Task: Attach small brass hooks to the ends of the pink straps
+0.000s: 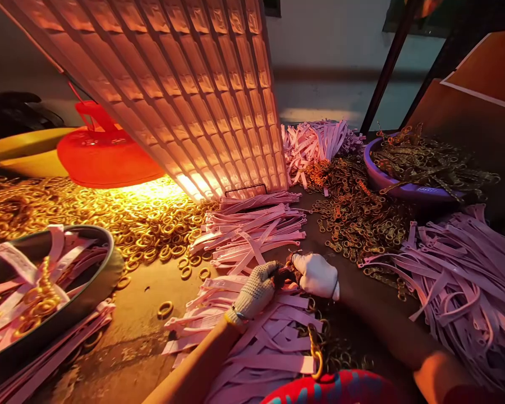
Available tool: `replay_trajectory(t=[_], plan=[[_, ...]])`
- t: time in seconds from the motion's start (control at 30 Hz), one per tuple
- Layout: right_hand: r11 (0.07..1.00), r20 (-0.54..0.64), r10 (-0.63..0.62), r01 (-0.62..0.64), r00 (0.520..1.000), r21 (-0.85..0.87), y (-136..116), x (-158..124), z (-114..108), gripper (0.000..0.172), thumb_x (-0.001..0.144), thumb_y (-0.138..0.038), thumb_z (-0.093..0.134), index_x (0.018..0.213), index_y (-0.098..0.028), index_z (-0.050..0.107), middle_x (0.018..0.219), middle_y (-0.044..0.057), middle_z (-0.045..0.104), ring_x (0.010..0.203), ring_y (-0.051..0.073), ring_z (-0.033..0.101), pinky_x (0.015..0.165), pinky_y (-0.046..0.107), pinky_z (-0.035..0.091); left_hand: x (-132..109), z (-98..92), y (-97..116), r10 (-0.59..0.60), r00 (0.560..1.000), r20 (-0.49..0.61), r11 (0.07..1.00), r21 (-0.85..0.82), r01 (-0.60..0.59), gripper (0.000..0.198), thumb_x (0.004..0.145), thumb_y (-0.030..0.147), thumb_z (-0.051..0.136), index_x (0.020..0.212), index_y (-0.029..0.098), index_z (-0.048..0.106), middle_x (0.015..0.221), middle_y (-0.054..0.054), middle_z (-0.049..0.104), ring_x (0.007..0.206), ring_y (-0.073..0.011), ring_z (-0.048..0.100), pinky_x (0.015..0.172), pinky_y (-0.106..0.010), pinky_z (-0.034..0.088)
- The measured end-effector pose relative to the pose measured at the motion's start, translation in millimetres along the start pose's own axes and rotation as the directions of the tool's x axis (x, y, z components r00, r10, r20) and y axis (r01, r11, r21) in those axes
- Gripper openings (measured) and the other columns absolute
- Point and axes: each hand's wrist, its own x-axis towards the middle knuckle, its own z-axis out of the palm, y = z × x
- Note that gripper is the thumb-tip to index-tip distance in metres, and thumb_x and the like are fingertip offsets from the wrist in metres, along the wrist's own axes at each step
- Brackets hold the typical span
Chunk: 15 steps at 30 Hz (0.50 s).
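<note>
My left hand wears a light knitted glove with dotted grip. Its fingers are closed on a small dark metal piece, held together with my right hand. My right hand, in a white glove, is closed at the other end of that piece. Fingers and shadow hide its exact shape. Beneath both hands lies a layered heap of pink straps. A gold ring hangs on a short chain at the near end, by a red patterned cloth. Dark chain pieces lie in shadow below my right hand.
A lit red lamp hangs over many gold rings. A ribbed translucent panel leans behind. Left is a dark basin of straps and rings. Right are metal clasps, a purple basin and more pink straps.
</note>
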Motion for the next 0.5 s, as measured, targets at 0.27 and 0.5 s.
replay_trajectory(t=[0.27, 0.5], plan=[[0.998, 0.004, -0.048, 0.048, 0.999, -0.037, 2.6, -3.2, 23.6, 0.027, 0.087, -0.018, 0.058, 0.113, -0.011, 0.061, 0.092, 0.012, 0.073, 0.079, 0.022, 0.067, 0.067, 0.029, 0.045, 3.9, -1.3, 4.0, 0.030, 0.997, 0.075, 0.997, 0.073, -0.036, 0.032, 0.073, 0.041, 0.074, 0.062, 0.017, 0.056, 0.050, 0.004, 0.047, 0.043, -0.0081, 0.038, 0.042, -0.020, 0.026], [0.990, -0.113, 0.012, -0.028, 0.994, -0.135, 7.3, 1.4, 25.4, 0.027, 0.088, -0.006, 0.052, 0.111, -0.015, 0.062, 0.101, 0.013, 0.070, 0.090, 0.023, 0.065, 0.077, 0.031, 0.048, 2.2, 5.6, -0.1, 0.061, 0.997, 0.040, 0.997, 0.049, -0.063, 0.035, 0.081, 0.049, 0.068, 0.077, 0.014, 0.066, 0.060, 0.002, 0.055, 0.049, -0.0087, 0.040, 0.047, -0.020, 0.032]])
